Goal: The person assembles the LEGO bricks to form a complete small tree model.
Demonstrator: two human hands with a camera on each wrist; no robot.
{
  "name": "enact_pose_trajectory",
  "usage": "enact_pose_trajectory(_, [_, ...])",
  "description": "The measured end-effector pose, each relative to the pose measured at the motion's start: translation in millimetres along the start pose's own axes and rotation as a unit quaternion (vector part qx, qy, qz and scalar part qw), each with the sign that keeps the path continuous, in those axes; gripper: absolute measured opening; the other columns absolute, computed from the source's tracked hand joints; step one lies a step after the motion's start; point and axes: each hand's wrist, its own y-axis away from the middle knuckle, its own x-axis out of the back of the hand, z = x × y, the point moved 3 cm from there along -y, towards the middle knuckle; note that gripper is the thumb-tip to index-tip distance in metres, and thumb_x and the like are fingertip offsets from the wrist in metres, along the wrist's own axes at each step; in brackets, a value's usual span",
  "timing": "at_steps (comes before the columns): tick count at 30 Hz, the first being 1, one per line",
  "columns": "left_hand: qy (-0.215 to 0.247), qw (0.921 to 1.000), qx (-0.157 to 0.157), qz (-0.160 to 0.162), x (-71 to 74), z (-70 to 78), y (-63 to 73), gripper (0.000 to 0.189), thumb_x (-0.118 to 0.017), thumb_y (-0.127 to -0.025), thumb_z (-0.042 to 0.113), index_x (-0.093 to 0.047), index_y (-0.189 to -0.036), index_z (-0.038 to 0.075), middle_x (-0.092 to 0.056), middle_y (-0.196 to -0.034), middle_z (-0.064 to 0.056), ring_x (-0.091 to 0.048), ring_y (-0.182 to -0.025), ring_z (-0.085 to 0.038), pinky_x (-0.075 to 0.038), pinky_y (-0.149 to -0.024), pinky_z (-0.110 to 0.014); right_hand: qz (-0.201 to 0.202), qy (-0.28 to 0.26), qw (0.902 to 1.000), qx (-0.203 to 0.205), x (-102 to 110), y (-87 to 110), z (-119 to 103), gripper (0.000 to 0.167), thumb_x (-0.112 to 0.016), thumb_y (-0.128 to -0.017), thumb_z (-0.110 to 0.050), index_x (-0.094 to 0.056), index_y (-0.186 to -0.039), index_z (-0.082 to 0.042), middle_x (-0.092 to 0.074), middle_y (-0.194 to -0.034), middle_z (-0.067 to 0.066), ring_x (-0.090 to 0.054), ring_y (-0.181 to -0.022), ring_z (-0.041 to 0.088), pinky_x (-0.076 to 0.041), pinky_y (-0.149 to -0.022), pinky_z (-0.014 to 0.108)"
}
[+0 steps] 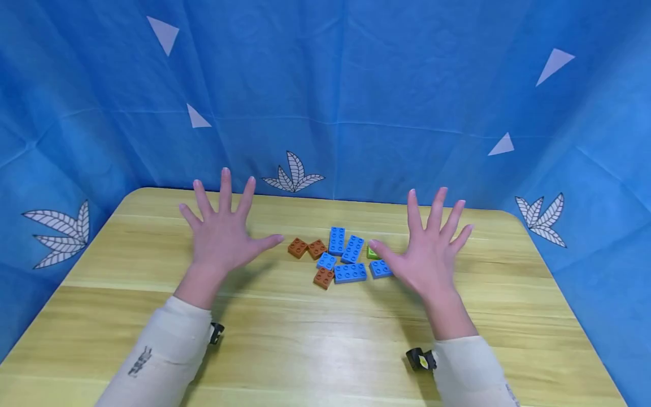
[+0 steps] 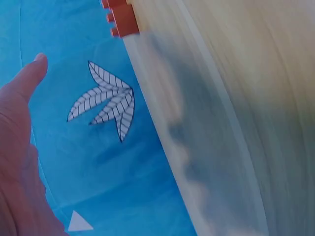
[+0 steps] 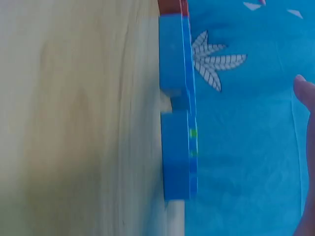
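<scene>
Both hands hover over the table with fingers straight and spread, holding nothing. My left hand [image 1: 221, 240] is left of the loose toy bricks, its thumb pointing at a brown brick [image 1: 297, 247]. On the right, my right hand [image 1: 427, 257] partly covers a green brick [image 1: 373, 252] and a blue brick [image 1: 380, 269]. Between the hands lie several more blue bricks [image 1: 350, 273] and brown bricks [image 1: 324, 277], studs up. In the left wrist view, a brown brick [image 2: 124, 19] shows at the top edge. Blue bricks [image 3: 175, 155] stand out in the right wrist view.
The bricks lie on a wood-grain table [image 1: 315, 350] with rounded far corners. A blue curtain [image 1: 325, 85] printed with leaves and white triangles hangs behind it and along the sides. Black wrist mounts [image 1: 421, 359] sit beside the pale sleeves [image 1: 470, 367].
</scene>
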Motion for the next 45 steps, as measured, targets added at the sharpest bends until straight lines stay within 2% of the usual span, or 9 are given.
enact_pose_trajectory(7, [0.057, 0.9983, -0.002, 0.009, -6.1, 17.5, 0.8, 0.118, -0.054, -0.073, 0.088, 0.0, -0.161, 0.031, 0.02, -0.163, -0.007, 0.029, -0.138, -0.048, 0.005, -0.101, -0.078, 0.028, -0.044, 0.998, 0.036, -4.0, 13.2, -20.0, 0.1, -0.059, -0.08, -0.075, -0.019, -0.161, -0.031, 0.009, -0.166, 0.002, 0.014, -0.148, 0.038, -0.002, -0.106, 0.073])
enact_pose_trajectory(14, [0.129, 0.9913, 0.012, 0.022, -18.0, 28.2, 8.2, 0.111, -0.069, -0.075, 0.073, -0.019, -0.161, 0.024, -0.011, -0.165, -0.015, -0.004, -0.144, -0.053, -0.012, -0.106, -0.073, 0.047, -0.158, 0.9838, 0.071, -8.8, 27.3, -35.6, 0.077, -0.072, -0.082, -0.057, -0.054, -0.146, -0.016, -0.045, -0.151, 0.007, -0.04, -0.137, 0.035, -0.034, -0.102, 0.062])
enact_pose_trajectory(18, [0.182, 0.9821, 0.008, 0.048, -24.2, 34.2, 14.1, 0.103, -0.075, -0.075, 0.063, -0.035, -0.156, 0.014, -0.031, -0.156, -0.019, -0.022, -0.14, -0.049, -0.024, -0.104, -0.068, 0.06, -0.254, 0.9626, 0.071, -14.8, 34.8, -41.6, 0.056, -0.082, -0.08, -0.04, -0.069, -0.126, -0.009, -0.068, -0.122, 0.008, -0.063, -0.111, 0.029, -0.052, -0.085, 0.051])
enact_pose_trajectory(22, [0.248, 0.9671, 0.009, 0.054, -29.7, 41.6, 18.2, 0.09, -0.078, -0.078, 0.056, -0.047, -0.147, 0.007, -0.048, -0.142, -0.019, -0.04, -0.129, -0.044, -0.037, -0.099, -0.06, 0.019, -0.361, 0.932, 0.028, -23.0, 41.7, -45.3, 0.042, -0.087, -0.079, -0.025, -0.074, -0.115, -0.007, -0.073, -0.104, 0.008, -0.07, -0.088, 0.025, -0.058, -0.067, 0.044])
enact_pose_trajectory(26, [0.295, 0.9548, 0.028, 0.024, -34.8, 47.7, 21.8, 0.069, -0.079, -0.081, 0.051, -0.063, -0.129, 0.004, -0.063, -0.121, -0.014, -0.056, -0.111, -0.034, -0.048, -0.088, -0.051, -0.064, -0.439, 0.895, -0.044, -30.2, 49.9, -48.5, 0.032, -0.086, -0.08, -0.017, -0.076, -0.108, -0.005, -0.074, -0.092, 0.005, -0.07, -0.078, 0.021, -0.057, -0.067, 0.037])
enact_pose_trajectory(31, [0.329, 0.9432, 0.037, -0.031, -40.9, 52.1, 26.1, 0.039, -0.081, -0.083, 0.039, -0.072, -0.1, 0.005, -0.068, -0.093, -0.006, -0.061, -0.082, -0.023, -0.051, -0.071, -0.039, -0.15, -0.473, 0.865, -0.074, -38.6, 59.6, -55.4, 0.028, -0.085, -0.081, -0.013, -0.076, -0.105, -0.002, -0.074, -0.088, 0.005, -0.07, -0.074, 0.021, -0.057, -0.066, 0.032])
enact_pose_trajectory(36, [0.344, 0.9345, 0.006, -0.092, -48.8, 58.8, 26.9, 0.032, -0.081, -0.084, 0.031, -0.073, -0.102, 0.006, -0.066, -0.087, 0.0, -0.06, -0.077, -0.017, -0.051, -0.068, -0.034, -0.193, -0.459, 0.8649, -0.066, -46.2, 63.3, -60.7, 0.031, -0.087, -0.079, -0.016, -0.076, -0.105, -0.004, -0.074, -0.092, 0.007, -0.069, -0.07, 0.021, -0.055, -0.06, 0.03])
enact_pose_trajectory(40, [0.348, 0.9292, -0.033, -0.121, -54.0, 63.7, 26.8, 0.031, -0.079, -0.086, 0.023, -0.073, -0.108, 0.002, -0.067, -0.086, 0.001, -0.062, -0.079, -0.016, -0.052, -0.072, -0.033, -0.207, -0.427, 0.878, -0.064, -51.4, 63.6, -63.7, 0.03, -0.089, -0.077, -0.018, -0.077, -0.102, -0.008, -0.074, -0.091, 0.004, -0.066, -0.068, 0.018, -0.054, -0.059, 0.03])
enact_pose_trajectory(45, [0.333, 0.9323, -0.05, -0.132, -60.9, 66.0, 26.1, 0.032, -0.078, -0.088, 0.021, -0.072, -0.113, 0.002, -0.07, -0.097, -0.003, -0.065, -0.09, -0.019, -0.053, -0.081, -0.037, -0.204, -0.396, 0.8925, -0.073, -58.1, 63.2, -64.6, 0.03, -0.09, -0.075, -0.017, -0.077, -0.101, -0.009, -0.075, -0.093, 0.001, -0.066, -0.07, 0.014, -0.054, -0.063, 0.03])
